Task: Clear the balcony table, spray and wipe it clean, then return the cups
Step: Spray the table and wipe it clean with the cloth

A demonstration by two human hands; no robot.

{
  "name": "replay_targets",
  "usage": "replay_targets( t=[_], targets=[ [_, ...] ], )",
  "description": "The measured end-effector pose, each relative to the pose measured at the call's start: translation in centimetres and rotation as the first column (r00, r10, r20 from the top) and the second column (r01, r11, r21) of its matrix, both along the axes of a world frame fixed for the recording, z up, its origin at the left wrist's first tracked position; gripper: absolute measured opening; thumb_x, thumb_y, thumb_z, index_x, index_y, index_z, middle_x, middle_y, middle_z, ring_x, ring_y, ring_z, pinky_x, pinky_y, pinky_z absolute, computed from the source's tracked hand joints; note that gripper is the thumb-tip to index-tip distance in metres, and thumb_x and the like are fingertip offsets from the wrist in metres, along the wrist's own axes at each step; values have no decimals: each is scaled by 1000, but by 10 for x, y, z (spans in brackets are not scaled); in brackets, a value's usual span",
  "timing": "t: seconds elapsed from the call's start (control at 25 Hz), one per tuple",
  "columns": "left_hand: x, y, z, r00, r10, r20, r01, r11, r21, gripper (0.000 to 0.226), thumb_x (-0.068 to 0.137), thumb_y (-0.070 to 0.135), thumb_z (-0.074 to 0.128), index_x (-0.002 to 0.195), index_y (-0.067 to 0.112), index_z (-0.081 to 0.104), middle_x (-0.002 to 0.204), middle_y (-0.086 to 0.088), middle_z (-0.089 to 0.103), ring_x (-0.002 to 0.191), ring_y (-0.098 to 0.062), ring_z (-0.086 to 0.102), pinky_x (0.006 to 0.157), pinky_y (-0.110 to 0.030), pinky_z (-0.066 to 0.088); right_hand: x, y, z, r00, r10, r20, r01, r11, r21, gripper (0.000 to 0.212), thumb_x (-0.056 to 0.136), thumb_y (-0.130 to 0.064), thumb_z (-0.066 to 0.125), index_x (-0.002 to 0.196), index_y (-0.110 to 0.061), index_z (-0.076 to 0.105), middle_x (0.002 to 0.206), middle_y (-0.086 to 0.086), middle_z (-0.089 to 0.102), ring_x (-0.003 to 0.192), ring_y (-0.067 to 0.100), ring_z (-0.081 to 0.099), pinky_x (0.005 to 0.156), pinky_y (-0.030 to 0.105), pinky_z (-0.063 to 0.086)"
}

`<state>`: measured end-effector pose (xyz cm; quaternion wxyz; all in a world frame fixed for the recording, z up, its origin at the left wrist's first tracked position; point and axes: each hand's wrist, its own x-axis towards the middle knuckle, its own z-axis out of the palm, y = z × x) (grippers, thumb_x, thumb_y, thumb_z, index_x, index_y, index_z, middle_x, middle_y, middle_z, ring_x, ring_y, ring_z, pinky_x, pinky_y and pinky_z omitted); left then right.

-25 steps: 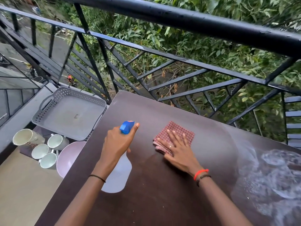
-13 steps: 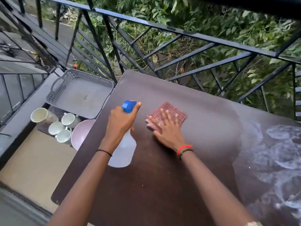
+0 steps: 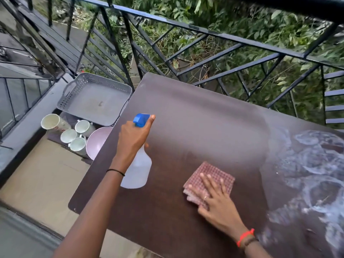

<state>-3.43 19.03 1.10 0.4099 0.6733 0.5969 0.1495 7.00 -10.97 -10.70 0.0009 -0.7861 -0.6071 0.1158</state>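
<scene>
The dark brown balcony table [image 3: 195,118] fills the middle of the head view. My left hand [image 3: 133,139] grips a clear spray bottle [image 3: 138,170] with a blue trigger head, held over the table's left part. My right hand [image 3: 216,200] lies flat, fingers spread, on a folded red checked cloth [image 3: 216,174] pressed to the tabletop near the front middle. White soapy smears [image 3: 312,174] cover the table's right side. Several pale cups [image 3: 74,134] stand on the floor to the left of the table.
A grey perforated tray [image 3: 95,101] sits on the floor by the table's far left corner, with a pink bowl [image 3: 97,141] beside the cups. A black metal railing [image 3: 204,53] runs close behind the table, greenery beyond it. A low ledge lies at the left.
My right hand has dragged the cloth from beside the bottle's head towards the front and right of the table. The left hand keeps its hold on the bottle. The camera has tilted down.
</scene>
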Motion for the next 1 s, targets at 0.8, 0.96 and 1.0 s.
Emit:
replay_targets(
  t=[0.8,0.96,1.0],
  targets=[
    [-79,-77,1,994,-111,-11,111,993,-37,70,83,68,56,80,0,69,61,-9,72,58,-22,69,79,-37,56,-97,-80,3,994,-106,-26,105,993,-48,81,68,-46,54,143,-50,25,155,3,28,144,20,18,111,50,14],
    [-87,-106,1,984,-178,7,178,983,-44,67,85,67,55,78,2,67,61,-10,72,56,-20,69,78,-37,56,-88,-33,0,960,-276,-43,274,961,-43,71,78,-46,42,142,-57,11,159,1,8,147,24,6,114,48,-7],
    [-88,-113,0,980,-197,4,196,979,-48,67,85,67,54,78,1,67,60,-10,71,55,-19,69,75,-34,56,-93,-22,-1,959,-279,-43,277,960,-44,70,79,-45,40,141,-58,9,159,1,8,147,25,5,114,48,-8]
  ],
)
